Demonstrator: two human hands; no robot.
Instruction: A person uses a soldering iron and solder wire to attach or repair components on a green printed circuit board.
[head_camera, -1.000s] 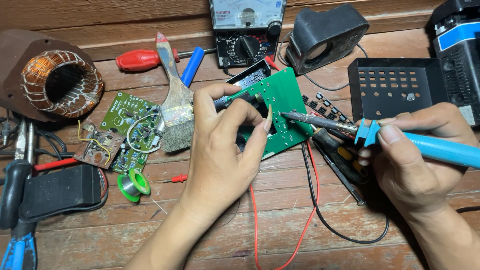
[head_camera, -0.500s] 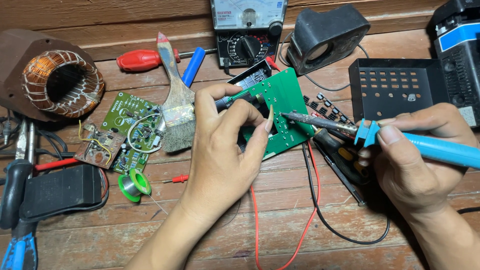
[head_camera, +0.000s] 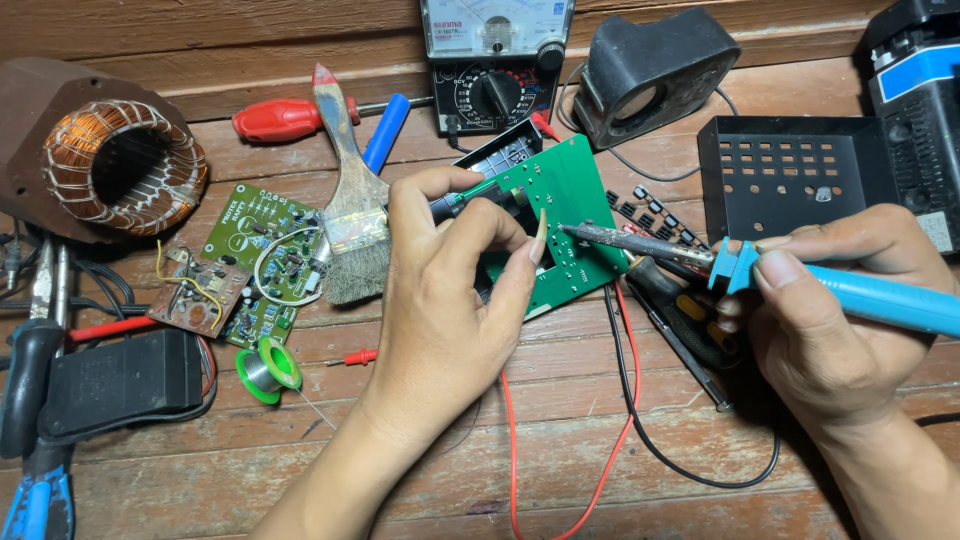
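My left hand (head_camera: 450, 300) pinches a thin tool with a dark and green handle (head_camera: 465, 200) over a green circuit board (head_camera: 575, 215) lying on the wooden table. In my right hand (head_camera: 835, 320) is a blue-handled soldering iron (head_camera: 790, 285), gripped like a pen. The iron's metal tip (head_camera: 570, 230) touches the board close to my left thumb. My left fingers hide part of the board and the black part beneath it.
A second green circuit board (head_camera: 255, 255) and a small brown board (head_camera: 190, 295) lie at left with a solder spool (head_camera: 265, 370), paintbrush (head_camera: 350, 235), copper coil (head_camera: 120, 165) and red screwdriver (head_camera: 285, 118). An analog multimeter (head_camera: 495, 65) stands behind. Black perforated case (head_camera: 790, 175) at right; red and black leads (head_camera: 620, 400) cross the front.
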